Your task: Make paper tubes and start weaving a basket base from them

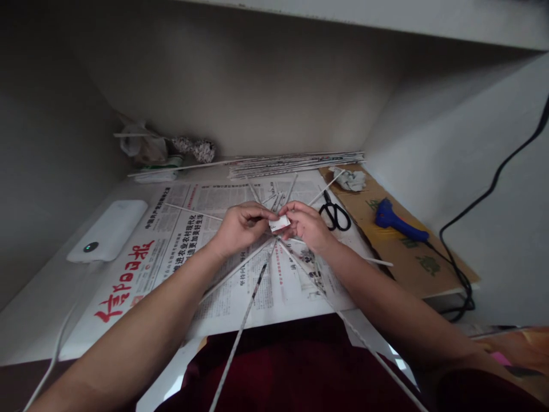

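A small folded piece of white printed paper (280, 224) with a reddish lower edge is between my two hands. My left hand (245, 226) pinches its left side. On its right side the fingertips of my right hand (306, 224) close on it. Just beneath, thin rolled-paper sticks (253, 297) spread out like spokes, crossing below my fingers. Two long ones reach over the table's front edge towards my body. The crossing point is partly hidden by my hands.
Newspaper (171, 274) covers the table. Black-handled scissors (334, 216) lie right of my hands. Farther right, a blue glue gun (398, 220) with a black cord rests on cardboard (422, 280). A white power bank (109, 229) lies left; more paper sticks (295, 164) line the back.
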{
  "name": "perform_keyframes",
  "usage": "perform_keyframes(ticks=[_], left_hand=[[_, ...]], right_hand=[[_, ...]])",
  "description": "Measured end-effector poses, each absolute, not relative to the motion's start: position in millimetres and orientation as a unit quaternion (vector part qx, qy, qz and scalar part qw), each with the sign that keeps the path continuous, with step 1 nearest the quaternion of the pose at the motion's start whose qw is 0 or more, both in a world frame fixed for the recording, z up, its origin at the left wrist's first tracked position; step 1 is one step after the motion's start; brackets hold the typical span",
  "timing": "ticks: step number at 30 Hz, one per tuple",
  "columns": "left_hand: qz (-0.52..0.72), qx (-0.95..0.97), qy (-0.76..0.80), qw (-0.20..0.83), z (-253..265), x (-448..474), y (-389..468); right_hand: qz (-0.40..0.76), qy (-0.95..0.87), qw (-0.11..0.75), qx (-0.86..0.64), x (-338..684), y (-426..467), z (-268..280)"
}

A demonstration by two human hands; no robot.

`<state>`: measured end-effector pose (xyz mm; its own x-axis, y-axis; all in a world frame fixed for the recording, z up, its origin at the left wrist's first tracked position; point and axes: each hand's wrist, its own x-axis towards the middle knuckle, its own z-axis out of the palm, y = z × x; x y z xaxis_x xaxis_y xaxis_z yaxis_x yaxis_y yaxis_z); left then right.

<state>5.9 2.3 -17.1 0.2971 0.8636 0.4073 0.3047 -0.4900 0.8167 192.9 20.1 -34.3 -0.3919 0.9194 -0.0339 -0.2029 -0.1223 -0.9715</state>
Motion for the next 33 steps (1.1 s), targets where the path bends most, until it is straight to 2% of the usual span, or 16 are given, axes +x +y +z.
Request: perform_keyframes(ticks=[5,16,22,27,33], left_hand=[[0.437,0.783,0.371,0.243,-20.1,5.7,2.5],[0.413,0.827,0.332,0.186,-28.9,3.2,10.0],[0.359,0.87,0.33,0.07,-24.3,5.6,4.9],[0.301,0.894,0.327,0.047,-23.8,8.3,1.0],[0.336,0.842,0.419,0.052,-27.5,7.6,3.0]], right_hand=[[0.637,-0.535,0.394,-0.391,191.1,23.4,-41.2],[0.615,-0.56,0.383,-0.401,195.5,21.6,-37.7],[0.553,-0.607,0.381,-0.425,192.8,20.2,-35.6],[0.523,-0.637,0.386,-0.414,192.3,19.9,-36.9],[0.508,-0.675,0.381,-0.377,191.6,15.3,-38.8]])
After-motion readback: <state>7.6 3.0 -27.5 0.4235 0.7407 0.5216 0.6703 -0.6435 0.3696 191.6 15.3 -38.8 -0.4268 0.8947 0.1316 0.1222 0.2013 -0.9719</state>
